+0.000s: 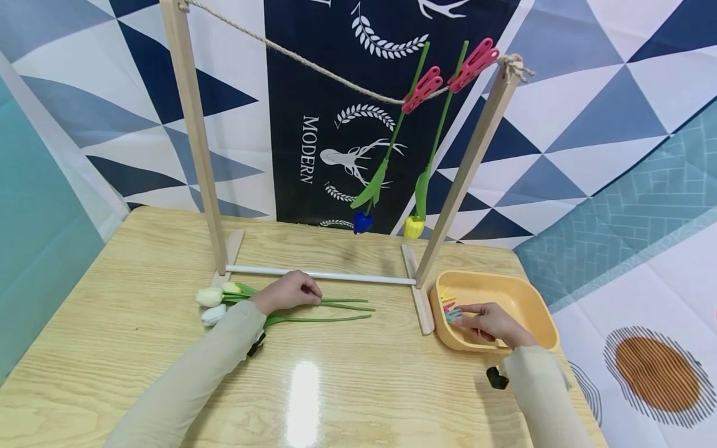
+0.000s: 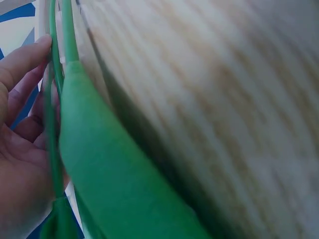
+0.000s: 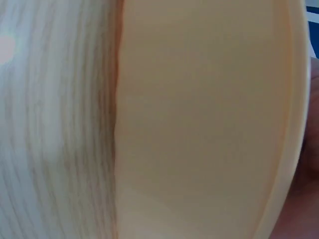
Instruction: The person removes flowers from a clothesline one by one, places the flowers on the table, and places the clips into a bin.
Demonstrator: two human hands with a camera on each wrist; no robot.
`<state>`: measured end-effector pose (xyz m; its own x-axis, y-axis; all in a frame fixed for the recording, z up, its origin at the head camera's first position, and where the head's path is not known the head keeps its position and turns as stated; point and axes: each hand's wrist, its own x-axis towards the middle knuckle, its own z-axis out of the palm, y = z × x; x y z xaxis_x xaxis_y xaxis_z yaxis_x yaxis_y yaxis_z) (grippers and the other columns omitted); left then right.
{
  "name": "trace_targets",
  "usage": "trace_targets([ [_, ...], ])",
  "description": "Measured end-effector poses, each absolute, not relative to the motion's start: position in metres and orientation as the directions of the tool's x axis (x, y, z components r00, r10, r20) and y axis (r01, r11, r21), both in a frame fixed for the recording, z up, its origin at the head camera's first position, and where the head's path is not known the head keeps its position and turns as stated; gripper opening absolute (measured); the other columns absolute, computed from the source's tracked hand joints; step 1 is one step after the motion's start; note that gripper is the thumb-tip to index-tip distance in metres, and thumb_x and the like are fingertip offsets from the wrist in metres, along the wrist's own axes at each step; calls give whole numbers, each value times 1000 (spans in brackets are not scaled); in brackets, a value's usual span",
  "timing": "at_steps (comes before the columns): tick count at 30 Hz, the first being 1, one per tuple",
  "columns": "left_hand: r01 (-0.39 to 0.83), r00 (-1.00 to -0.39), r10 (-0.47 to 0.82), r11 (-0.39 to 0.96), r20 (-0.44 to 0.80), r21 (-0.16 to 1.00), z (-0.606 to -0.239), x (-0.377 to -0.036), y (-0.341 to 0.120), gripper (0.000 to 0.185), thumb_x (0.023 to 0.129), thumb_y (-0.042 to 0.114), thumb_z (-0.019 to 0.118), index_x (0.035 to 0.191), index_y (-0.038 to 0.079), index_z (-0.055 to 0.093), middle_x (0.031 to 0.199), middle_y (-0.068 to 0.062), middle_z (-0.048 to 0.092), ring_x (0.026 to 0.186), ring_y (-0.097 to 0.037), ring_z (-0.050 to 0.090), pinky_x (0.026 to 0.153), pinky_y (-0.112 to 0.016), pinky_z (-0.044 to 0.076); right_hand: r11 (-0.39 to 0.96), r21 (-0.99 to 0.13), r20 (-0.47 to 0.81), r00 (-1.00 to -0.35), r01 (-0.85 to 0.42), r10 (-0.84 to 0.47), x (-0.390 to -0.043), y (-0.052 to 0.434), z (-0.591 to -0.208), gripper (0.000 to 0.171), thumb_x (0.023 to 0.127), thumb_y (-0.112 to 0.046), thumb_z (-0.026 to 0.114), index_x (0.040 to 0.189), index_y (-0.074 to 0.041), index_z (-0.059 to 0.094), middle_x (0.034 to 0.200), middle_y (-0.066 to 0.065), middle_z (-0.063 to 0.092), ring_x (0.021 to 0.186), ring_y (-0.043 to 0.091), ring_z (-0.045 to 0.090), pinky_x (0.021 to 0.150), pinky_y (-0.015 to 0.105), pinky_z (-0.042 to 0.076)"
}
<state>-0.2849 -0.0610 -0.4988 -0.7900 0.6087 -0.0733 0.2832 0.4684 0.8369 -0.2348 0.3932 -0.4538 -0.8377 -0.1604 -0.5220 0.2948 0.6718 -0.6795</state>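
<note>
On the table lie artificial tulips: a cream one (image 1: 210, 297), a white one (image 1: 214, 315) and a pale yellow one (image 1: 231, 287) partly hidden behind it. My left hand (image 1: 287, 291) pinches a green stem (image 2: 53, 74) among them; a broad leaf (image 2: 109, 159) fills much of the left wrist view. Inside the orange-yellow basin (image 1: 523, 283), my right hand (image 1: 493, 322) has thumb and fingers around a light blue clothespin (image 1: 452, 315). Pink and yellow clothespins (image 1: 446, 297) lie beside it. The right wrist view shows mostly the basin's outer wall (image 3: 199, 119), with that hand largely hidden behind the rim.
A wooden frame with two posts (image 1: 196, 124) and a white crossbar (image 1: 358, 277) stands behind my hands. From its rope (image 1: 313, 65), two pink clothespins (image 1: 475, 64) hold a blue tulip (image 1: 363, 222) and a yellow tulip (image 1: 414, 227) head down. Patterned cloth (image 1: 235, 143) hangs behind.
</note>
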Motion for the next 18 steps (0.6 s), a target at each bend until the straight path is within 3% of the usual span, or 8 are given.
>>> trace_targets([
  [7, 286, -789, 608, 490, -88, 824, -497, -284, -61, 12, 87, 13, 65, 94, 7, 73, 93, -6, 70, 79, -8, 60, 73, -25, 50, 709, -637, -523, -845, 302, -109, -233, 391, -457, 59, 86, -26, 67, 135, 0, 47, 58, -1, 60, 40, 6, 30, 40, 20, 30],
  [14, 270, -796, 599, 485, -91, 832, -496, -282, -62, 12, 87, 13, 65, 94, 6, 73, 94, -7, 70, 80, -9, 61, 74, -26, 50, 745, -613, -497, -862, 264, -103, -233, 387, -456, 58, 82, -27, 71, 132, -2, 52, 51, -4, 50, 38, 6, 28, 39, 21, 28],
  [18, 255, -799, 593, 483, -99, 837, -495, -282, -61, 12, 87, 12, 66, 94, 6, 73, 94, -7, 70, 80, -10, 61, 74, -26, 50, 754, -601, -485, -871, 266, -79, -234, 384, -454, 59, 83, -26, 70, 133, 0, 50, 56, -2, 55, 38, 6, 30, 40, 22, 30],
])
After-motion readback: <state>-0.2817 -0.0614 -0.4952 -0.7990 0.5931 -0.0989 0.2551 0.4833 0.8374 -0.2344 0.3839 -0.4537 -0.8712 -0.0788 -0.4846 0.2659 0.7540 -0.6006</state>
